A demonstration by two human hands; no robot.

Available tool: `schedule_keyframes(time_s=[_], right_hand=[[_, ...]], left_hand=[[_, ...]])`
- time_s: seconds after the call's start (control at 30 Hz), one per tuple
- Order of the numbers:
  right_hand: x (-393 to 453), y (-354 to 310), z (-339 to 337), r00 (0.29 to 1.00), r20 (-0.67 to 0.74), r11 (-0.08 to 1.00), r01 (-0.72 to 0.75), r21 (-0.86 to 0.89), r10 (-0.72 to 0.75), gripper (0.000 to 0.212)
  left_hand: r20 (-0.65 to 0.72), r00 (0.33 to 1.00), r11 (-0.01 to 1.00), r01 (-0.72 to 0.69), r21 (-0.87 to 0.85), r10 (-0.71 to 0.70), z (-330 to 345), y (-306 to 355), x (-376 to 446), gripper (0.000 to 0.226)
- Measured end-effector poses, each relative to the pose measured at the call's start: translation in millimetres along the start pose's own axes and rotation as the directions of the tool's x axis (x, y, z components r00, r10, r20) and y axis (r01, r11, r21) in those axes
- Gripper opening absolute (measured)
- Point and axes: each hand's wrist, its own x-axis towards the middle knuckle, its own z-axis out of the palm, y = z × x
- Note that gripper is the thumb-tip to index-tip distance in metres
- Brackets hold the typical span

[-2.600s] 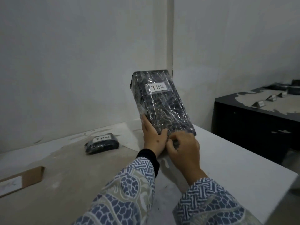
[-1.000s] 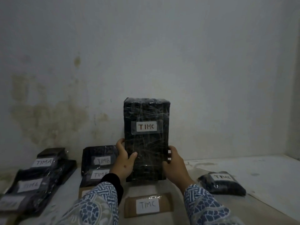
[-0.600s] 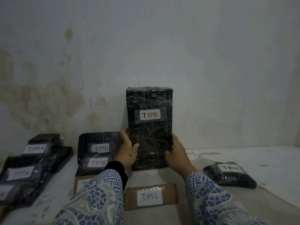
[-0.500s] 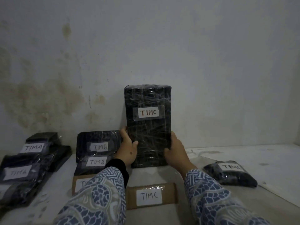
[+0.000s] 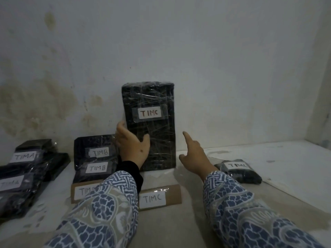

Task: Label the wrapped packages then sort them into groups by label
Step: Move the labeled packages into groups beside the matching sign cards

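Note:
A tall black wrapped package labelled TIMC [image 5: 152, 122] stands upright against the wall at the centre. My left hand [image 5: 131, 145] grips its lower left edge. My right hand [image 5: 194, 156] is off the package, just to its right, with the forefinger stretched out and nothing held. A flat brown TIMC package [image 5: 159, 196] lies in front of the tall one. A small black TIMC package [image 5: 238, 170] lies at the right. Two black TIMB packages [image 5: 95, 158] lean at the left of the tall one, with a brown one [image 5: 80, 191] in front. Black TIMA packages [image 5: 25, 169] lie at far left.
The packages rest on a pale table top [image 5: 286, 176] that meets a stained white wall [image 5: 215, 68] at the back and a corner at the right. My patterned sleeves fill the lower part of the view.
The tall TIMC package came down from the air and now stands against the wall. My right hand has let go of it and moved a little right; my left hand still holds it.

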Motion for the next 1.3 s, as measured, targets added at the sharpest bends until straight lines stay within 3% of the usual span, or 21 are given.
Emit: schedule_keyframes(time_s=[0.07, 0.2, 0.27, 0.37, 0.47, 0.53, 0.6, 0.73, 0.87, 1.0, 1.1, 1.3], right_hand=[[-9, 11, -14, 1.0, -0.022, 0.999, -0.004, -0.048, 0.003, 0.076], [-28, 38, -45, 0.993, -0.089, 0.977, -0.088, -0.195, 0.072, 0.072], [-36, 53, -59, 0.983, -0.118, 0.942, -0.17, -0.291, 0.141, 0.069], [-50, 81, -79, 0.946, -0.13, 0.896, -0.324, -0.303, 0.298, 0.066], [-60, 103, -93, 0.91, -0.087, 0.883, -0.414, -0.22, 0.405, 0.067], [-64, 115, -101, 0.915, -0.063, 0.888, -0.402, -0.222, 0.399, 0.064], [-67, 122, -105, 0.927, -0.048, 0.894, -0.371, -0.253, 0.371, 0.057], [-79, 124, -108, 0.953, -0.076, 0.933, -0.303, -0.194, 0.293, 0.047], [-86, 120, -110, 0.962, -0.124, 0.96, -0.259, -0.108, 0.245, 0.047], [-88, 120, -110, 0.966, -0.121, 0.969, -0.237, -0.073, 0.228, 0.075], [-92, 116, -111, 0.971, -0.124, 0.977, -0.21, -0.044, 0.203, 0.08], [-92, 84, -93, 0.991, -0.113, 0.996, -0.069, 0.063, 0.076, 0.075]], left_hand=[[-0.002, 1.0, 0.999, -0.029, 0.014, 0.029, 14, 18, -18, 0.069], [-0.021, 0.992, 0.972, -0.117, 0.203, 0.123, 52, 49, -64, 0.066], [0.136, 0.976, 0.951, -0.197, 0.237, 0.169, 71, 60, -85, 0.059], [0.437, 0.874, 0.89, -0.359, 0.281, 0.214, 103, 64, -113, 0.042], [0.563, 0.793, 0.808, -0.479, 0.344, 0.231, 128, 63, -130, 0.041], [0.611, 0.768, 0.757, -0.512, 0.406, 0.191, 141, 61, -138, 0.043], [0.631, 0.768, 0.741, -0.488, 0.461, 0.113, 148, 58, -141, 0.044], [0.626, 0.777, 0.811, -0.328, 0.484, -0.059, 155, 62, -148, 0.042], [0.629, 0.775, 0.893, -0.238, 0.382, -0.062, 158, 64, -151, 0.043], [0.579, 0.813, 0.976, -0.072, 0.204, -0.061, 156, 61, -151, 0.046], [0.541, 0.835, 0.994, 0.054, 0.094, -0.096, 148, 63, -148, 0.047], [0.499, 0.86, 0.991, 0.049, 0.125, -0.105, 106, 48, -121, 0.035]])
